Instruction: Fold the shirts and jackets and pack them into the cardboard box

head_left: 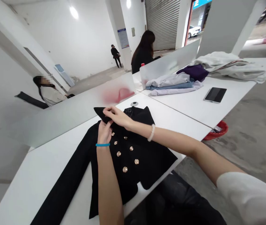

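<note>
A black double-breasted jacket with several gold buttons lies front up on the white table, one sleeve stretched toward the lower left. My left hand, with a blue band at its wrist, grips the jacket's collar or lapel from below. Over the same raised flap, my right hand has its fingers closed on the cloth; a pale beaded bracelet circles that wrist. The flap's pointed tip sticks out to the left of both hands. Some fingertips are hidden by the black fabric.
Folded clothes and a pale cloth heap lie at the back right, near a tablet. Frosted dividers edge the table. A red bin stands below its right edge. Other people sit and stand beyond.
</note>
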Available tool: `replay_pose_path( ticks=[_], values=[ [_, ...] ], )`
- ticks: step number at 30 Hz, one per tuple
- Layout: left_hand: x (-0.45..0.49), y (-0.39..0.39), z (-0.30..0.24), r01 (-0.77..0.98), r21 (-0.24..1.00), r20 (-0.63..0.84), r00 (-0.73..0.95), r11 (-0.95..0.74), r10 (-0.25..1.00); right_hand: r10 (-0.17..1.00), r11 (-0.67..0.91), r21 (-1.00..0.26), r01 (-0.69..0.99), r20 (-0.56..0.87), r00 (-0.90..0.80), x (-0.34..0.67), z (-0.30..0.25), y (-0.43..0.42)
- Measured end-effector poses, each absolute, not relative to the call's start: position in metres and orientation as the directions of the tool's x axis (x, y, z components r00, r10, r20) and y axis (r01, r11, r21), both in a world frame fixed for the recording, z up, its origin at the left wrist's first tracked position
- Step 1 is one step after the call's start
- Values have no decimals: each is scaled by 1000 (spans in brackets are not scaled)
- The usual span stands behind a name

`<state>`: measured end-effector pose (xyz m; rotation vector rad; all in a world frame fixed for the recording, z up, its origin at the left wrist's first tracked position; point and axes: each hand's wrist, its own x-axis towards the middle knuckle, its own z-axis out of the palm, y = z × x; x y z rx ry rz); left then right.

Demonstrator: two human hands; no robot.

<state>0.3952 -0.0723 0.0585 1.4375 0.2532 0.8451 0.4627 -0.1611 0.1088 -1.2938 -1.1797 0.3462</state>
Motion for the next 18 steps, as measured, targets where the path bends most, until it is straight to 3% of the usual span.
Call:
replay_pose_path(
  ticks=[2, 4, 7, 9, 11, 14, 18],
  values=[
    [402, -74, 63, -304, 951, 264, 688, -61, 676, 678, 328, -813, 481, 557, 481, 453, 85, -183],
    [407, -78, 68, -303, 953, 218, 665, -9, 715, 587, 348, -695, 629, 685, 432, 442, 62, -207],
    [408, -85, 78, -420, 903, 227, 639, 86, 735, 641, 418, -469, 778, 759, 114, 431, 34, -230],
    [404, -86, 85, -516, 844, 271, 647, 148, 713, 700, 446, -367, 816, 712, -62, 432, 22, -230],
    [396, -83, 91, -585, 788, 316, 652, 193, 689, 744, 418, -312, 853, 656, -125, 441, 14, -220],
    [380, -72, 94, -650, 730, 362, 629, 210, 688, 820, 260, -332, 907, 572, -26, 466, 5, -199],
    [363, -51, 84, -724, 666, 377, 535, 179, 756, 861, -192, -443, 876, 351, 367, 520, -3, -181]
  ],
)
